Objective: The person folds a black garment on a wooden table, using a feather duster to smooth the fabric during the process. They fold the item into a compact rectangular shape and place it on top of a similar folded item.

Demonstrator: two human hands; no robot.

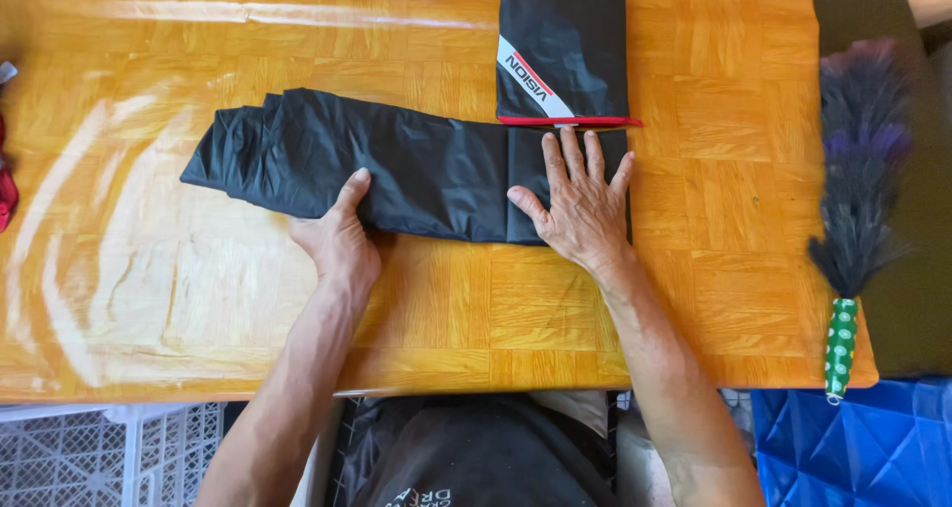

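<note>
A long black cloth, folded into a strip, lies across the wooden table. My left hand grips the strip's near edge about midway, thumb on top. My right hand lies flat with fingers spread on the strip's right end. Just beyond that hand sits a folded black pouch with a white stripe and a red edge, touching the strip.
A feather duster with a green dotted handle lies along the table's right side. A red object shows at the left edge. Below the table's front edge are a white lattice crate and a blue quilted surface.
</note>
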